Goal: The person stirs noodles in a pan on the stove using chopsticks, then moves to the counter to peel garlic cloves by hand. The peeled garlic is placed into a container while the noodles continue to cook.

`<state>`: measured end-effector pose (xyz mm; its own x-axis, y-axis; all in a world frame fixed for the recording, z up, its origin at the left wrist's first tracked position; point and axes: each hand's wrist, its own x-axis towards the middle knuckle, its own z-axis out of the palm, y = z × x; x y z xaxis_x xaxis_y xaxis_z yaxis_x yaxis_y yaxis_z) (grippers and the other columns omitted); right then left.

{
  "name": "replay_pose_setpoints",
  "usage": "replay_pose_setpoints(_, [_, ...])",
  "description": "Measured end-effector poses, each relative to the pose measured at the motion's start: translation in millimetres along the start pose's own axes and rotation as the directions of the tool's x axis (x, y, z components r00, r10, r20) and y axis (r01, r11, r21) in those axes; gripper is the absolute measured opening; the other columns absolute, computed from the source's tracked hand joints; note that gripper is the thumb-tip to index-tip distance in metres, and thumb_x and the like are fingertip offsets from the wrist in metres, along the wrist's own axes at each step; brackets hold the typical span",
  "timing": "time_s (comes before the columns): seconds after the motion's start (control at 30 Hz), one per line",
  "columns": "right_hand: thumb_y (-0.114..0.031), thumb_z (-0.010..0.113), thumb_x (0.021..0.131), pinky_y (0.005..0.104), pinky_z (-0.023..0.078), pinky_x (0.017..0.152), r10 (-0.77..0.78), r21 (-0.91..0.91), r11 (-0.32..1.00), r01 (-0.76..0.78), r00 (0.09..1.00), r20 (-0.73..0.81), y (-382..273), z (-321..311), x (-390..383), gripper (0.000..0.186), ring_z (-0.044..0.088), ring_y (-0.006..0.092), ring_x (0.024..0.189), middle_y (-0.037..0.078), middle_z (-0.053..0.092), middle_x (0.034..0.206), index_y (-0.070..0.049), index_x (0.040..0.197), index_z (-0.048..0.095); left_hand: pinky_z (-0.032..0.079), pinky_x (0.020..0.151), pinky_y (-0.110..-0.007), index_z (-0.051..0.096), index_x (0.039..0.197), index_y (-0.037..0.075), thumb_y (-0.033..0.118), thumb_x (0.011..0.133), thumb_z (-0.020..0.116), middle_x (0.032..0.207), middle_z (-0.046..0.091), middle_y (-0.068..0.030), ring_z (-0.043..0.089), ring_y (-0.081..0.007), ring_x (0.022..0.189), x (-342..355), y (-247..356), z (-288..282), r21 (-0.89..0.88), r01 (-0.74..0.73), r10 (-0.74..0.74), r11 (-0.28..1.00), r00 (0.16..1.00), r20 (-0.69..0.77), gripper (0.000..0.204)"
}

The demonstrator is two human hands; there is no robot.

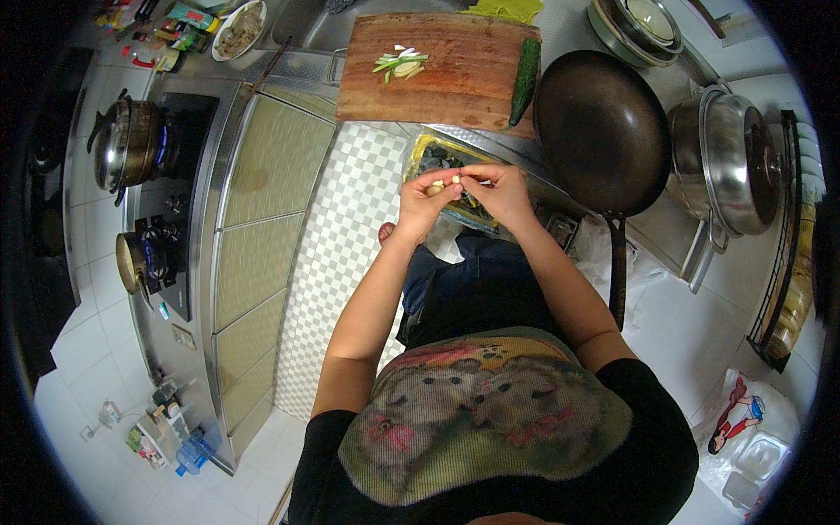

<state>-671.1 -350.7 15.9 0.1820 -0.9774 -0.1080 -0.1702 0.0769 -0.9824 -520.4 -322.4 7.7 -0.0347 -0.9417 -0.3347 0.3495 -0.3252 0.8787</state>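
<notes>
Both hands are together over an open bin [420, 154] lined with a bag, dark scraps inside. My left hand [423, 206] is closed around pale garlic cloves [435, 187]. My right hand [502, 194] pinches at a small garlic clove [456, 179] between the fingertips of both hands. Beyond them lies a wooden cutting board [455, 79], with cut scallion [386, 63] and pale slices [408, 68] on its left part. A green cucumber [525, 80] rests along the board's right edge.
To the right sit a large dark wok [602, 131], its handle pointing toward me, and a lidded steel pot [739, 162]. Stacked bowls [634, 31] stand at the far right. On the left, two pots [122, 144] are over lit burners. A plate [239, 31] of food is at the far left.
</notes>
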Motion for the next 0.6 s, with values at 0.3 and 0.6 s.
replay_pose_setpoints(0.3, [-0.009,0.066,0.076,0.0215,0.047,0.058,0.014,-0.104,0.995,-0.004,0.995,0.097,-4.8,-6.0,1.2,0.015,0.059,0.008,0.065,0.008,0.067,0.078,0.001,0.087,0.068,0.049,0.072,-0.021,0.064,0.091,-0.001,-0.005,0.074,0.067,0.09,0.063,-0.0054,0.059,-0.0099,0.079,2.7,-4.6,-4.8,0.09,-0.068,0.071,0.994,0.997,-0.024,0.017])
replay_pose_setpoints(0.6, [-0.009,0.066,0.073,0.0261,0.05,0.06,-0.009,-0.109,0.994,0.015,0.998,0.058,-13.6,-8.1,2.0,0.015,0.063,0.0162,0.065,0.012,0.066,0.075,0.002,0.082,0.067,0.048,0.071,-0.021,0.065,0.088,-0.001,-0.006,0.073,0.068,0.088,0.063,-0.0048,0.058,-0.0092,0.078,4.4,-2.7,-4.8,0.118,-0.074,0.073,0.99,0.997,0.012,0.016])
